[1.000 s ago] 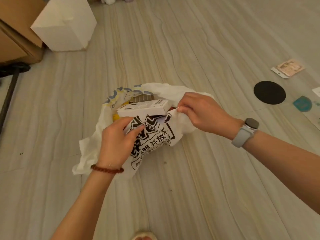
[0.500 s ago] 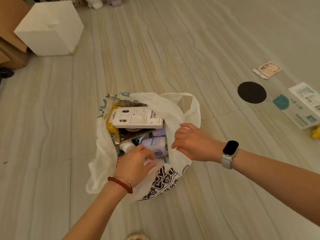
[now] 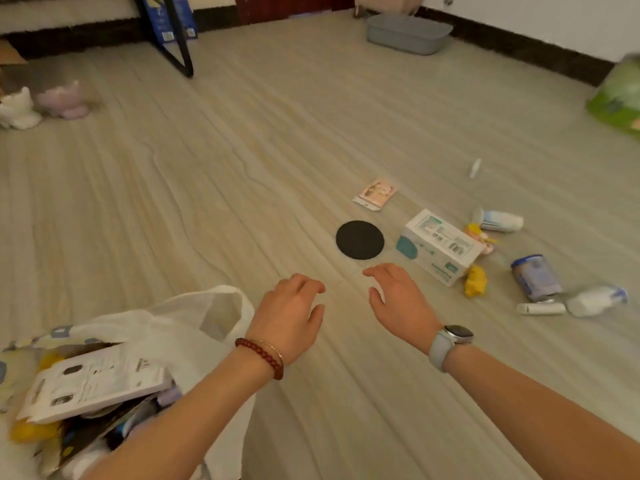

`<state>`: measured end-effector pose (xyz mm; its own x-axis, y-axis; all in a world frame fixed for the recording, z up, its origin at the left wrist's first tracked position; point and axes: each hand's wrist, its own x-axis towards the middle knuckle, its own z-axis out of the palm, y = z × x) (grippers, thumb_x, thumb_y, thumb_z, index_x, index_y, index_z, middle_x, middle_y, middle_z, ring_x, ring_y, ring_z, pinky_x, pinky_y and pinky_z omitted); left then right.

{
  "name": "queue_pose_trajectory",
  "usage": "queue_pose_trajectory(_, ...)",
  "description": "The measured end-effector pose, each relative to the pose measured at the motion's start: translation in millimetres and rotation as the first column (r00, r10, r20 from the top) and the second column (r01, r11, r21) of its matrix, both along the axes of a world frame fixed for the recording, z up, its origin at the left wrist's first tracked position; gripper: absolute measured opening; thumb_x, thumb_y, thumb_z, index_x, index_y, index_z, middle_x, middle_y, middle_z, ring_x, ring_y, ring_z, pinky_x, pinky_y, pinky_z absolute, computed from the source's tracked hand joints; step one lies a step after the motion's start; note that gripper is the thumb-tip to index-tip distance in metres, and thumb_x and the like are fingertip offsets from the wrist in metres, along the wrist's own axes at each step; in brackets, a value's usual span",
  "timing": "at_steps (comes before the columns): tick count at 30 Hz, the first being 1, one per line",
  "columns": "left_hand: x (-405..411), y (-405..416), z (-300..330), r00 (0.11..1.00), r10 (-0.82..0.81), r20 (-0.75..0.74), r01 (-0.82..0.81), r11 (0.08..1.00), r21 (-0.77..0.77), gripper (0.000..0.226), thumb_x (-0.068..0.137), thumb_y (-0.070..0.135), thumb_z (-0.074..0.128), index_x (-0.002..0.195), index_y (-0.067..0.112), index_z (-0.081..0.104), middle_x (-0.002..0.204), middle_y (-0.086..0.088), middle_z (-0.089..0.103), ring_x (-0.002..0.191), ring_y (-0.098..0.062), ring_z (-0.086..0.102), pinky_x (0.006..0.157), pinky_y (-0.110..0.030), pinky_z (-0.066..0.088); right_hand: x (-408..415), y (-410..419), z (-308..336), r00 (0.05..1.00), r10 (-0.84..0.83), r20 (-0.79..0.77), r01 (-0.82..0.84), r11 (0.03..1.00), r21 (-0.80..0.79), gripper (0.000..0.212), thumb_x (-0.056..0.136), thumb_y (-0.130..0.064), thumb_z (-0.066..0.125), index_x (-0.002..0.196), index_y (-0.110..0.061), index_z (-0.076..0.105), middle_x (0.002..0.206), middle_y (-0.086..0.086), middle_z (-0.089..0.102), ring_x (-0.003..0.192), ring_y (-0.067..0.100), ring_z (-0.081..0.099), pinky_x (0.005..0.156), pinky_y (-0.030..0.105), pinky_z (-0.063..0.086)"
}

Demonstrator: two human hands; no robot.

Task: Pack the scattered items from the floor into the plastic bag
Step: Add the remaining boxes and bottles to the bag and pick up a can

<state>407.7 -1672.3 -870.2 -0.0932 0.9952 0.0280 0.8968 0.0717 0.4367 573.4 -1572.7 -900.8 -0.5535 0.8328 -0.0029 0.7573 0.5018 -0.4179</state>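
Note:
The white plastic bag (image 3: pixel 211 313) stands open at the lower left, with a white box (image 3: pixel 93 386) and other items inside. My left hand (image 3: pixel 291 313) and my right hand (image 3: pixel 398 303) hover side by side over bare floor, fingers relaxed, holding nothing. Just beyond them lie a black disc (image 3: pixel 360 240), a white and teal box (image 3: pixel 440 245) and a pink sachet (image 3: pixel 375 194). Further right are a yellow toy (image 3: pixel 475 280), a tin can (image 3: pixel 535 277), white bottles (image 3: pixel 595 301) and a small white tube (image 3: pixel 541 308).
A grey tub (image 3: pixel 408 36) sits by the far wall. A black stand leg (image 3: pixel 178 39) rises at the back left. Two plush toys (image 3: pixel 41 105) lie at the far left. A green pack (image 3: pixel 620 98) is at the right edge.
Both hands have let go of the bag and moved away to the right, toward the scattered items. The view has swung up and right, so the bag now sits lower left.

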Motion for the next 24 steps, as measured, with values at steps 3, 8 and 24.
queue_pose_trajectory(3, 44.5, 49.9, -27.9, 0.991, -0.104, -0.078, 0.091, 0.984, -0.155, 0.04, 0.093, 0.028, 0.04, 0.132, 0.021, 0.035, 0.138, -0.001, 0.035, 0.123, -0.021, 0.038, 0.099, -0.036, 0.037, 60.6, 29.0, -22.8, 0.963, -0.262, 0.06, 0.266, 0.962, -0.067, 0.04, 0.091, -0.015, 0.044, 0.131, -0.011, 0.043, 0.133, 0.011, 0.045, 0.125, 0.028, 0.039, 0.103, 0.039, 0.036)
queue_pose_trajectory(8, 116.7, 129.5, -56.8, 0.966, -0.196, -0.168, 0.164, 0.968, -0.188, 0.052, 0.091, 0.021, 0.043, 0.139, 0.021, 0.022, 0.149, -0.005, 0.017, 0.136, -0.024, 0.018, 0.104, -0.04, 0.031, 140.6, 86.0, -60.0, 0.819, -0.563, 0.112, 0.574, 0.805, -0.148, 0.045, 0.089, -0.018, 0.047, 0.131, -0.004, 0.037, 0.134, 0.019, 0.041, 0.122, 0.036, 0.038, 0.097, 0.041, 0.036)
queue_pose_trajectory(24, 191.9, 196.9, -99.1, 0.819, -0.325, -0.473, 0.358, 0.934, -0.022, 0.076, 0.043, 0.034, 0.082, 0.11, 0.018, 0.049, 0.097, -0.001, 0.068, 0.082, -0.019, 0.066, 0.07, -0.036, 0.052, 189.0, 126.0, -120.4, 0.885, -0.456, 0.097, 0.466, 0.863, -0.194, 0.066, 0.086, -0.022, 0.047, 0.144, -0.026, 0.016, 0.139, 0.008, 0.037, 0.126, 0.026, 0.035, 0.099, 0.036, 0.034)
